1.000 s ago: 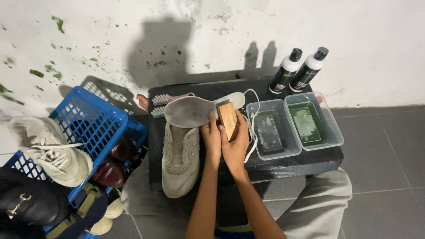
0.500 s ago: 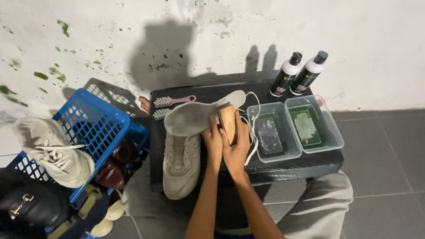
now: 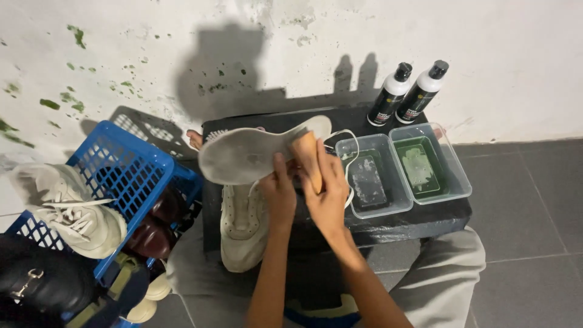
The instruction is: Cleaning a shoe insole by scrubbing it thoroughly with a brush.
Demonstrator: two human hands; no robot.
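Note:
My left hand [image 3: 279, 189] holds a long grey-white insole [image 3: 246, 155] from below, lifted flat over the black table [image 3: 425, 214]. The right hand [image 3: 328, 195] grips a wooden-backed brush [image 3: 308, 159] and presses it against the insole's right end. Under the insole a cream sneaker [image 3: 243, 226] lies on the table with its toe toward me and a white lace looping out to the right. Both forearms reach up from the bottom of the view.
Two clear plastic tubs [image 3: 367, 179] [image 3: 430, 163] of greenish liquid sit on the table's right, with two black-and-white bottles [image 3: 392, 94] [image 3: 422, 91] behind them at the wall. To the left, a blue basket [image 3: 130, 173] holds a pale sneaker [image 3: 73, 212] and brown shoes [image 3: 152, 235]. A black bag [image 3: 36, 282] lies at bottom left.
The insole has swung left and lower, now covering the pink brush that lay behind it. Both hands keep their hold, with the brush still against the insole's right end.

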